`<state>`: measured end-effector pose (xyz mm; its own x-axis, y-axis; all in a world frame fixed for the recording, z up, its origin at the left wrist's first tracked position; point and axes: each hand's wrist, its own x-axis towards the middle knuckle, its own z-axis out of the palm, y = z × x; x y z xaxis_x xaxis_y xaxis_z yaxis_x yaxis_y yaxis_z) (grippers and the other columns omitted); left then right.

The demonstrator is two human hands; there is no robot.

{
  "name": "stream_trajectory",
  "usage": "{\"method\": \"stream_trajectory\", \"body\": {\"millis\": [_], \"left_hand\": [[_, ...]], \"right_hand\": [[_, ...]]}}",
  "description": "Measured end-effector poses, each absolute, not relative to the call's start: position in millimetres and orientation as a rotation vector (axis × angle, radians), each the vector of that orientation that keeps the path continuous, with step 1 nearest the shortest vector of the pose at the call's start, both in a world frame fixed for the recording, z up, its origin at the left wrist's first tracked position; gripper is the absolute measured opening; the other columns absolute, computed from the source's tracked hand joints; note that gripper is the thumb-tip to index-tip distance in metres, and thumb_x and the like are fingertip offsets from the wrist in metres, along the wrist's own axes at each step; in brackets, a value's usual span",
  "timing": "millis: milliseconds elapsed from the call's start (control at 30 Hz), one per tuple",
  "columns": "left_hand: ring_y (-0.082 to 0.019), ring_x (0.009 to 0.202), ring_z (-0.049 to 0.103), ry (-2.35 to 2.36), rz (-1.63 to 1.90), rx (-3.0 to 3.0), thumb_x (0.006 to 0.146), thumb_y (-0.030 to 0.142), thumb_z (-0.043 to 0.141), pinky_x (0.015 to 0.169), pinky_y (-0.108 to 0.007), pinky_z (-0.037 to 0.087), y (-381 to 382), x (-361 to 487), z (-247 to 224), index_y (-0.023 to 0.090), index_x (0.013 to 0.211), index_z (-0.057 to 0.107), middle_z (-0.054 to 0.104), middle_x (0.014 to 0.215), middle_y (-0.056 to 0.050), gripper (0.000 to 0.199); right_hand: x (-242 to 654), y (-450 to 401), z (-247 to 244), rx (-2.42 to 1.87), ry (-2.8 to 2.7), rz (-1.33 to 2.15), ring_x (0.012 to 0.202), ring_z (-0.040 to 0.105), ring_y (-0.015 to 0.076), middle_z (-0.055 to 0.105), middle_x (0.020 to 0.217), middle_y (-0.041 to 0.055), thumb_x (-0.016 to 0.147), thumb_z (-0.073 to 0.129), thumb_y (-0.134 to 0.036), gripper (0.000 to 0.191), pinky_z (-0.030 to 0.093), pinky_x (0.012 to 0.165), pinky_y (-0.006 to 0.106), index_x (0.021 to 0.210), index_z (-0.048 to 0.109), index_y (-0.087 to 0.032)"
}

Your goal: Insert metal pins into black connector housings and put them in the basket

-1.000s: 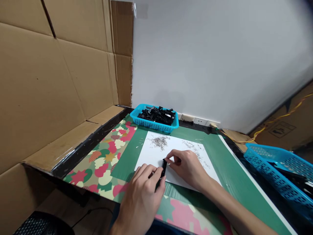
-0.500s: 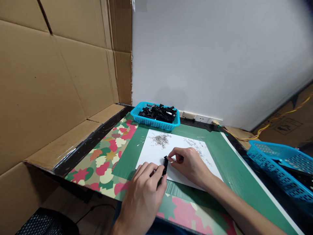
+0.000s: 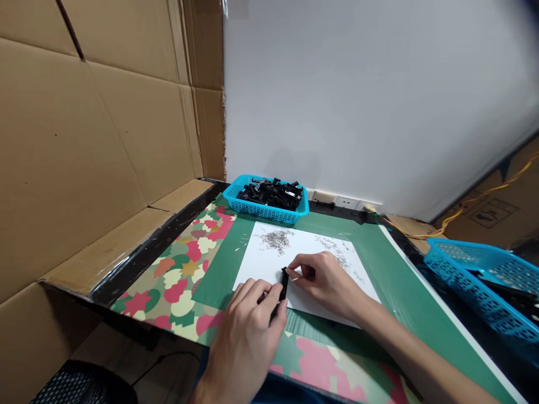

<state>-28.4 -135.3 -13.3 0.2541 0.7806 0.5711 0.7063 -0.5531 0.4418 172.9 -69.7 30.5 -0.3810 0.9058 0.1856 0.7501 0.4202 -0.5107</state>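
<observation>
My left hand grips a slim black plastic part between thumb and fingers, over the near edge of a white sheet. Beside the part's upper end, my right hand is closed in a pinch; a thin light-coloured piece shows at its fingers, too small to name. On the sheet lie a dense pile of small metal pieces at the left and a looser scatter of them at the right, partly behind my right hand.
A blue basket full of black parts stands at the back, against the wall. Another blue basket with black parts is at the right. Yellow cables run behind it. Cardboard panels rise on the left.
The view has shifted very slightly. Both hands keep nearly the same pose around the black part.
</observation>
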Motion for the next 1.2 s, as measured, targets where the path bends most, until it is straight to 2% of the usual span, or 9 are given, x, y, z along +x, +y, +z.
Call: {"method": "stream_trajectory", "body": {"millis": [267,600,833,1200], "left_hand": [[-0.024,0.088,0.064,1.463,1.165,2.432,0.1,0.013,0.064,0.082,-0.042,0.054,-135.1,-28.5,-16.3,0.022,0.117,0.072,0.067,0.094,-0.004,0.021],[-0.023,0.086,0.065,1.45,1.195,2.448,0.1,0.014,0.063,0.08,-0.04,0.055,-134.3,-29.1,-17.8,0.021,0.114,0.073,0.067,0.092,-0.004,0.018],[-0.024,0.087,0.063,1.444,1.166,2.429,0.101,0.013,0.062,0.081,-0.043,0.053,-135.5,-29.6,-16.3,0.02,0.113,0.072,0.066,0.093,-0.004,0.017],[-0.024,0.087,0.063,1.449,1.156,2.436,0.101,0.013,0.062,0.081,-0.043,0.053,-136.0,-29.6,-13.4,0.02,0.114,0.07,0.066,0.093,-0.003,0.018]], "right_hand": [[176.4,-67.9,31.1,-1.415,-2.315,0.349,0.055,0.044,0.0124,0.058,0.062,-0.0024,0.087,0.066,-0.017,0.012,0.033,0.058,0.026,0.083,0.076,-0.021],[177.6,-67.9,34.0,-1.263,-2.338,0.423,0.061,0.033,0.0132,0.047,0.063,-0.0034,0.087,0.056,-0.01,0.022,0.029,0.059,0.028,0.069,0.065,-0.02],[176.0,-65.7,33.8,-1.213,-2.36,0.408,0.06,0.032,0.0125,0.041,0.062,-0.0047,0.086,0.057,-0.008,0.026,0.029,0.06,0.027,0.063,0.055,-0.02],[175.9,-66.6,28.5,-1.226,-2.404,0.299,0.056,0.038,0.0134,0.053,0.061,-0.0006,0.096,0.054,-0.017,0.033,0.033,0.061,0.028,0.064,0.064,-0.02]]}}
